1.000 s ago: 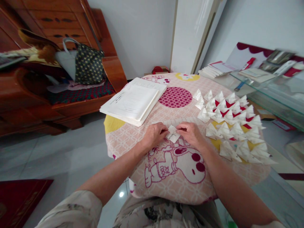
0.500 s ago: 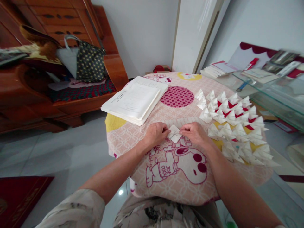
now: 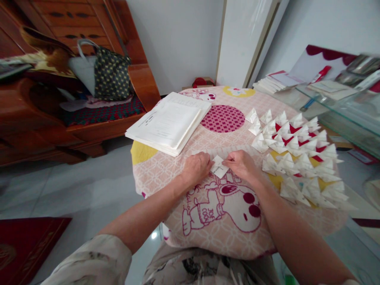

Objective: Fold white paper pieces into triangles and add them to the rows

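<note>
Between my two hands is a small folded paper square [image 3: 219, 166], turned cornerwise, with a little dark print on it. My left hand [image 3: 198, 166] pinches its left corner. On the opposite corner, the thumb and fingers of my right hand [image 3: 240, 163] are closed. Both hands rest low over the patterned tablecloth [image 3: 154, 174], above a cartoon dog print. To the right stand rows of pointed folded paper pieces [image 3: 297, 154], white with print. A stack of printed paper sheets [image 3: 169, 124] lies beyond my left hand.
A glass shelf [image 3: 335, 113] at the right carries papers, a red marker [image 3: 321, 74] and metal bowls [image 3: 363, 65]. At the left is a wooden bench [image 3: 142, 87] with a patterned bag [image 3: 111, 75]. A red mat [image 3: 29, 245] lies on the tiled floor.
The view has shifted slightly. Both hands keep hold of the paper square in nearly the same place, and the right fingers have moved a little at its corner.
</note>
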Tool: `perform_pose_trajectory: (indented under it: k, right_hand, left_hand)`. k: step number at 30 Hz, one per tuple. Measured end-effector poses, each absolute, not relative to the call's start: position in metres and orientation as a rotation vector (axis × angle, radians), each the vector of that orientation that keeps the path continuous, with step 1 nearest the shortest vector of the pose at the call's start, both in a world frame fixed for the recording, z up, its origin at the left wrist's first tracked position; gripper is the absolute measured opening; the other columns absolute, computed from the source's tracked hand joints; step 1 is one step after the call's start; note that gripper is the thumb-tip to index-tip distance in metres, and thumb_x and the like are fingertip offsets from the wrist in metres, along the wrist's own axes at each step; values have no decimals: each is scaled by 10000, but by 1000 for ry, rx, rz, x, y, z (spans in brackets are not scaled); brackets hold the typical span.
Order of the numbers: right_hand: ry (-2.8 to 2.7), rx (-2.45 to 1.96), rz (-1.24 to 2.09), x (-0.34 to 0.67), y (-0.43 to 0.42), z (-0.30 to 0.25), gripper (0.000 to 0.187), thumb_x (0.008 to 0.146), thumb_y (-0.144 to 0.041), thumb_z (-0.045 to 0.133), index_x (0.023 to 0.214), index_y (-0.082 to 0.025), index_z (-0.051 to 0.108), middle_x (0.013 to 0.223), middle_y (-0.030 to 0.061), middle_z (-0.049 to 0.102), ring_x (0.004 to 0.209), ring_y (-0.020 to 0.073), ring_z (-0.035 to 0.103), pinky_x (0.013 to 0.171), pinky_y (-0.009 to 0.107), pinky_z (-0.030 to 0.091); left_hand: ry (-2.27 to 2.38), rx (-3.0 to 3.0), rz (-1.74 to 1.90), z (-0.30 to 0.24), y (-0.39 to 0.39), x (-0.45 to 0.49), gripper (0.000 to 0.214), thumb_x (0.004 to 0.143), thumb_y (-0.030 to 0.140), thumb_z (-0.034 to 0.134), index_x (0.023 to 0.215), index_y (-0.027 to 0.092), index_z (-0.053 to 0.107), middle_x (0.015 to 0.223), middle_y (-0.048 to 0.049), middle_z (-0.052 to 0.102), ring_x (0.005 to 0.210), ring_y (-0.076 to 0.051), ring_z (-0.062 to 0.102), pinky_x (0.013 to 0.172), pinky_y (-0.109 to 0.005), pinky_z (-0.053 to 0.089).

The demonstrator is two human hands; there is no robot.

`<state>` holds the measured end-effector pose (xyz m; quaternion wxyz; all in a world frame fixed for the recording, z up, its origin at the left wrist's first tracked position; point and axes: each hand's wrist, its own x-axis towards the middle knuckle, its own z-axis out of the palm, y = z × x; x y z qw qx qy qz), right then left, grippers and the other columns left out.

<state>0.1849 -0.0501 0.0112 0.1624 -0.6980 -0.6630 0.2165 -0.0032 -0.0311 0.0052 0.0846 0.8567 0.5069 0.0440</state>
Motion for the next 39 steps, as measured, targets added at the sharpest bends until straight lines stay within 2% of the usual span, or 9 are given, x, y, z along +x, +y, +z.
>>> perform_pose_trajectory:
  k: [16, 24, 27, 34, 39]
  right_hand:
    - [-1911, -2053, 567, 183, -49, 11, 255, 849, -286, 658, 621, -173, 667, 581, 37, 640, 583, 160, 573, 533, 272, 325]
    - [-1897, -2092, 536, 179, -48, 13, 232, 836, -289, 670, 633, -176, 679, 613, 50, 662, 585, 161, 573, 524, 274, 319]
    - [-1884, -2076, 532, 180, -48, 12, 232, 830, -285, 663, 625, -176, 669, 612, 49, 656, 581, 156, 566, 521, 272, 314]
    - [-1898, -1837, 851, 199, -46, 5, 128, 791, -248, 648, 691, -174, 677, 535, -22, 599, 499, 120, 527, 477, 233, 320]
    - [-1896, -1870, 817, 198, -46, 6, 183, 800, -250, 623, 637, -172, 652, 502, -24, 566, 491, 119, 511, 470, 241, 301]
  left_hand:
    - [1529, 2542, 66, 8, -31, -1, 335, 995, 360, 434, 994, 121, 668, 977, -148, 700, 912, -257, 663, 765, -339, 482]
    - [1509, 2484, 229, -1, -20, -4, 337, 938, 451, 530, 859, 169, 696, 845, -93, 701, 849, -232, 652, 752, -331, 482]
    - [1524, 2461, 233, 0, -17, -3, 318, 927, 432, 552, 835, 168, 704, 834, -94, 703, 837, -232, 649, 737, -333, 481]
    - [1566, 2451, 210, 4, -19, -1, 331, 933, 432, 537, 824, 172, 712, 811, -86, 707, 831, -223, 654, 716, -317, 476]
    - [1508, 2476, 269, -1, -21, -5, 319, 943, 424, 522, 860, 176, 706, 828, -85, 708, 822, -226, 652, 732, -328, 479]
